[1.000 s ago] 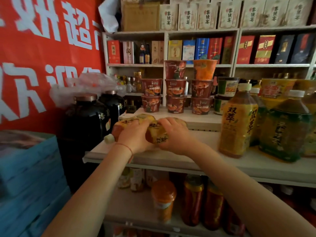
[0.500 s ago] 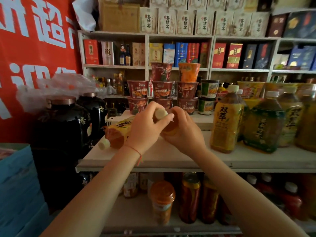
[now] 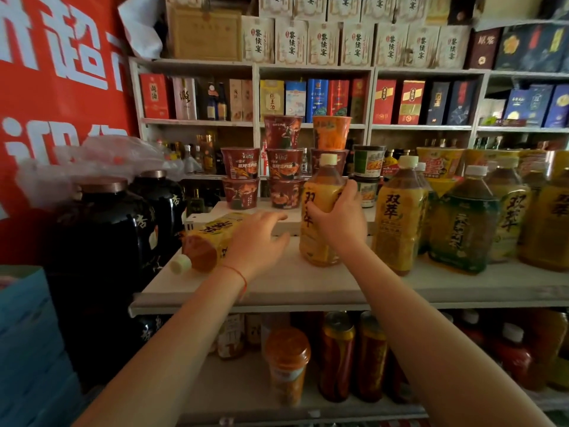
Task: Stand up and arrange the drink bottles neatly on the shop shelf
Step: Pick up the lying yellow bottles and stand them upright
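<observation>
Gripping the upright yellow-labelled plastic tea bottle (image 3: 320,217) on the white shelf (image 3: 308,288), your right hand (image 3: 340,218) is placing it; your left hand (image 3: 257,238), fingers spread, should next lift the fallen matching bottle (image 3: 209,241).

Single head-worn wide-angle view, looking forward and slightly down across both forearms at a white shop shelf (image 3: 338,288) close in front. The shelf board sits mid-frame, lower shelf below it, wall shelves of boxes (image 3: 323,41) farther back, a red banner (image 3: 55,87) along the left edge. Edges bend from lens distortion.
</observation>
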`<state>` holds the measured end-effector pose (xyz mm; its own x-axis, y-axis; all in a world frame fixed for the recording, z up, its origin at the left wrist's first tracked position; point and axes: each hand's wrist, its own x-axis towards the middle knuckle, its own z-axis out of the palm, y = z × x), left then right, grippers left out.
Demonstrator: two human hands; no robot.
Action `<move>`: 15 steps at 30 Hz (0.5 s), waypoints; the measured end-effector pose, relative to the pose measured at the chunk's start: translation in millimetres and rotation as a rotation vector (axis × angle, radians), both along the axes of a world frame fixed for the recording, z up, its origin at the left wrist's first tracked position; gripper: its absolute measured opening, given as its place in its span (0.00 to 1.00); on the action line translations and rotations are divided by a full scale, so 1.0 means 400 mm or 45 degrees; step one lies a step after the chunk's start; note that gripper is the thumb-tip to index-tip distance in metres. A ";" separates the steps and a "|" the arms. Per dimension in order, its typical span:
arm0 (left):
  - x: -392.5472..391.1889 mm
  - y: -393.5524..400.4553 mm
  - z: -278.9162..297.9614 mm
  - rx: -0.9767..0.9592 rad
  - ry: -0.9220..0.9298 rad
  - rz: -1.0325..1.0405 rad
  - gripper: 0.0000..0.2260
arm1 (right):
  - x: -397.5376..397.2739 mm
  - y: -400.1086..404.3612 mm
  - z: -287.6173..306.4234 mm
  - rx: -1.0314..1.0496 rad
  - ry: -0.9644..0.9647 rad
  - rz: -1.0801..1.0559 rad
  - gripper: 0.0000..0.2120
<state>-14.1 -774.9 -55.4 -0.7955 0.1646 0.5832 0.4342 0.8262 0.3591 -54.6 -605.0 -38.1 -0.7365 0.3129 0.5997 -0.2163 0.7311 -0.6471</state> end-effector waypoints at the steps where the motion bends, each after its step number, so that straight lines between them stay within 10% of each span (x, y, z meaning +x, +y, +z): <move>1: 0.007 -0.026 0.001 -0.110 0.057 0.120 0.18 | -0.001 0.001 -0.002 -0.027 -0.012 0.009 0.42; 9: 0.065 -0.214 -0.025 -0.212 -0.303 0.593 0.27 | 0.070 -0.160 -0.034 0.459 0.483 -0.090 0.32; 15: 0.096 -0.277 -0.043 -0.096 -0.384 0.374 0.31 | 0.105 -0.306 -0.069 0.962 0.021 0.479 0.32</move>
<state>24.1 -885.5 -72.6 -0.9481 -0.0610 0.3121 0.0615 0.9278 0.3680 -12.8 -727.2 -65.6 -0.7004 -0.4412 0.5610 -0.5374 0.8433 -0.0077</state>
